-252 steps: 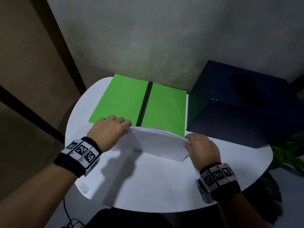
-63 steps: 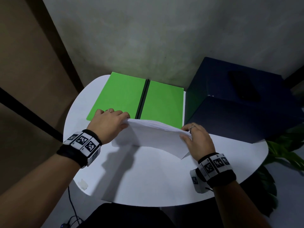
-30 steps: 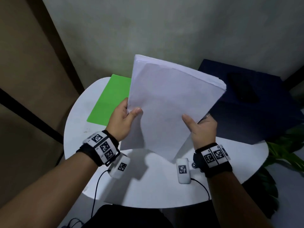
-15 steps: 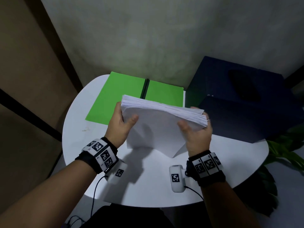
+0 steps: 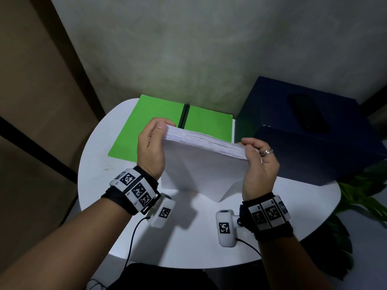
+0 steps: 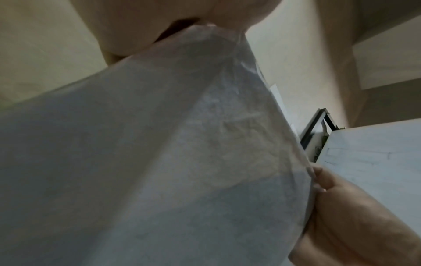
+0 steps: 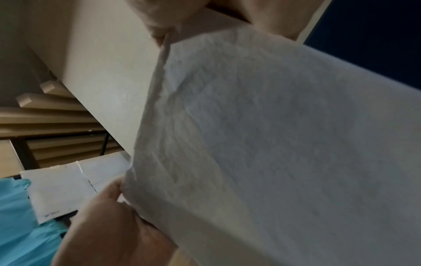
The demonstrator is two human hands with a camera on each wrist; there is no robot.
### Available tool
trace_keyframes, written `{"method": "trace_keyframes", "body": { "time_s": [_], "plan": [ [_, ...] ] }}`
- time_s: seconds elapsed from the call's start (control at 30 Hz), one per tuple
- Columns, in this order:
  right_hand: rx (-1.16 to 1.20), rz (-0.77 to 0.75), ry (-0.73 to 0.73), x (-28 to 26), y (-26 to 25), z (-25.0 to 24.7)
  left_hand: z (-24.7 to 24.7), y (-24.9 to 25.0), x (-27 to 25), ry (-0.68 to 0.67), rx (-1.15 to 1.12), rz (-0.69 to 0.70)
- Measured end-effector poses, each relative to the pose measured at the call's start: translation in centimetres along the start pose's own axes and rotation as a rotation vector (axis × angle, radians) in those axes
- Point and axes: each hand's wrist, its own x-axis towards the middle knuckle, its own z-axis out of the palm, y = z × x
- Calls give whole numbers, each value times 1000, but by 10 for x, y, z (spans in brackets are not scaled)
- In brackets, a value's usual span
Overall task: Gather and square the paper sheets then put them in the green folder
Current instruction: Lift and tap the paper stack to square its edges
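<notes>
A stack of white paper sheets [image 5: 201,166] stands on its lower edge on the round white table [image 5: 188,243], upper edge towards me. My left hand [image 5: 150,147] grips the stack's left side, thumb at its top corner. On the right side my right hand [image 5: 258,164] holds it, fingers curled over the upper edge. The green folder [image 5: 150,126] lies open and flat behind the stack, its black spine [image 5: 184,118] partly hidden by the sheets. Both wrist views are filled by the paper stack [image 6: 159,162] [image 7: 273,144], the other hand showing at its edge.
A large dark blue box [image 5: 310,130] stands at the table's right rear, close to my right hand. Green plant leaves [image 5: 360,191] hang off the table's right edge. A grey wall rises right behind the folder.
The stack, held up high facing me a second ago, has come down and now stands on the table on its lower edge. Both hands have slid up towards its top corners.
</notes>
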Motion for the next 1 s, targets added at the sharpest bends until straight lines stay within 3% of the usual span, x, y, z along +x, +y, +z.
{"method": "trace_keyframes", "body": {
  "time_s": [0.13,0.23,0.33,0.47,0.63,0.77,0.83,0.9,1.0],
  "plan": [
    [86,-12,-28,2,-1,1,3,-1,2,-1,36,20],
    [100,41,-136,2,12,-8,-6,-8,2,-170,-84,8],
    [-52,114,-84,-4,24,-11,-11,-20,-1,-299,31,-32],
    [-116,72,56,-5,26,-3,7,-19,-7,-212,293,8],
    [94,111,-145,14,29,-19,2,-7,13,-184,250,10],
    [-67,178,-151,9,37,-21,-2,7,27,-222,192,19],
    [-70,152,-169,6,35,-21,-10,1,31,-263,43,-33],
    [-45,153,-160,6,28,-22,-23,-13,30,-342,-141,-181],
    [-7,130,-146,9,20,-21,-27,-29,14,-437,25,-301]
  ]
}}
